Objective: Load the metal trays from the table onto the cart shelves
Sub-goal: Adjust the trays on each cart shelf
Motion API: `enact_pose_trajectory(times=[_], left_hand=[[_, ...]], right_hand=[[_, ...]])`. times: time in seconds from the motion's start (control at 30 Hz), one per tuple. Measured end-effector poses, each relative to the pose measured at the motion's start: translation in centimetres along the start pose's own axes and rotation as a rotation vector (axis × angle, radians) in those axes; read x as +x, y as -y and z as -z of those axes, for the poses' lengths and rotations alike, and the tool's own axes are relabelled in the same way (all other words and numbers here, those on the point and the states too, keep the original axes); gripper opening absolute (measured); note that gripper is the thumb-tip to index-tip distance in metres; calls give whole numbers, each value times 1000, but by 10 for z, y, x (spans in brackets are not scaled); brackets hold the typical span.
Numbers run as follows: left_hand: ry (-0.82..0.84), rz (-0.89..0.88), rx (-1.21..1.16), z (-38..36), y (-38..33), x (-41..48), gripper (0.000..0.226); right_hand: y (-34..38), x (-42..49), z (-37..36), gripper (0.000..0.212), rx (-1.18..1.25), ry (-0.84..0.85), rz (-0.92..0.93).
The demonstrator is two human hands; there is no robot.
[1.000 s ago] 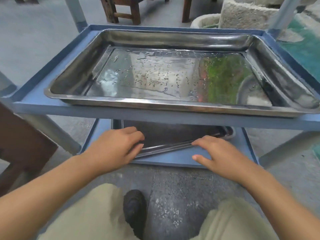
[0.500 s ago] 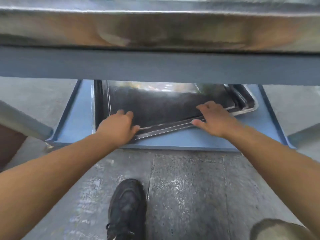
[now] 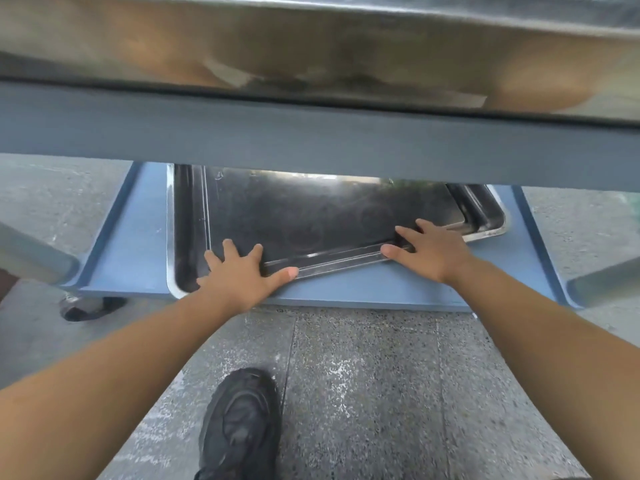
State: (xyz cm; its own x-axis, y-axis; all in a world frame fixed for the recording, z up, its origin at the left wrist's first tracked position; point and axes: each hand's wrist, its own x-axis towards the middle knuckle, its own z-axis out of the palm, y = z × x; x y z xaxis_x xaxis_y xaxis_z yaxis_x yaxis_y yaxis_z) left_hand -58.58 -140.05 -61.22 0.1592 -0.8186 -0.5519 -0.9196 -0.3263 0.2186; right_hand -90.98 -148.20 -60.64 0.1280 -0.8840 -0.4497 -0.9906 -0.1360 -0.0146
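Note:
A dark metal tray (image 3: 329, 216) lies askew on the blue cart's lower shelf (image 3: 381, 289), its near rim slanting up to the right. It seems to rest inside a second tray whose edge shows at the right (image 3: 485, 216). My left hand (image 3: 242, 275) lies over the near rim at the left, fingers spread inside, thumb along the outside. My right hand (image 3: 429, 251) holds the same rim further right. Another metal tray (image 3: 311, 46) sits on the top shelf (image 3: 311, 140), seen from its side.
The top shelf's front rail hangs low over the lower shelf and hides the trays' far part. Grey cart legs (image 3: 34, 258) (image 3: 606, 285) stand on both sides, with a caster wheel (image 3: 86, 306) at the left. My black shoe (image 3: 242, 427) is on the concrete floor.
My view has dropped from above the top tray to below the top shelf. Both hands have stayed on the lower tray's near rim and moved a little further in with it.

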Motion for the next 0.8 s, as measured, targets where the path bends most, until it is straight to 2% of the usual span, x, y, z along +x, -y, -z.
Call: enact_pose_trajectory(times=[0.33, 0.6, 0.7, 0.8], left_hand=[[26, -126, 98, 21, 20, 23, 124], [28, -153, 105, 28, 25, 26, 119], [-32, -164, 121, 27, 24, 28, 110], [-161, -151, 122, 28, 16, 39, 90]], right_hand=[[22, -28, -31, 101, 65, -83, -146], [32, -41, -34, 93, 127, -109, -178], [24, -37, -27, 82, 202, -161, -126], [7, -22, -20, 70, 262, -192, -111]])
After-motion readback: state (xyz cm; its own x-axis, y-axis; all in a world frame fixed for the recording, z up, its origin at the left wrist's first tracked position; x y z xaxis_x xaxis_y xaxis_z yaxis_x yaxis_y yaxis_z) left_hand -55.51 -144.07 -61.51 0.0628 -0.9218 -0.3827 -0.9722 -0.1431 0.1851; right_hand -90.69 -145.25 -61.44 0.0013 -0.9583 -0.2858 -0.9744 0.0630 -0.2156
